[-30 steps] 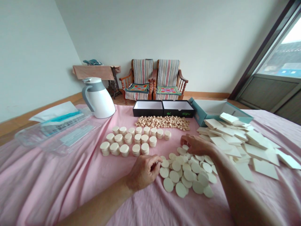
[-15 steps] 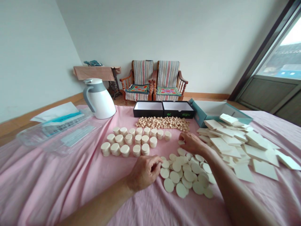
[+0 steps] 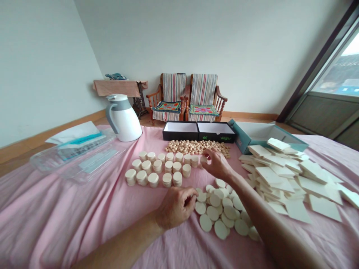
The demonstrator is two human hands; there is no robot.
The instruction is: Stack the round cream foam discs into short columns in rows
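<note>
My right hand [image 3: 217, 164] reaches to the right end of the back row of stacks, thumb and fingers closed around a pale round wooden disc [image 3: 203, 159] at the top of the last stack there. Several short stacks of such discs [image 3: 153, 178] stand in three rows to the left. My left hand [image 3: 178, 207] rests at the left edge of a loose pile of discs [image 3: 221, 211]. Its fingers are curled in and touch the pile's edge; what they pinch, if anything, is hidden.
Behind the stacks lie many small wooden balls [image 3: 193, 147], then a black two-part box [image 3: 179, 134]. A teal box [image 3: 244, 138] and heaped square wooden pieces [image 3: 277, 177] are at the right. A white jug [image 3: 127, 121] and clear plastic packaging [image 3: 81, 157] stand left on pink cloth [image 3: 112, 216].
My right hand has moved left and away from me, from a spot behind the loose pile to the end stack of the back row. My left hand stays by the pile. The view shifts slightly.
</note>
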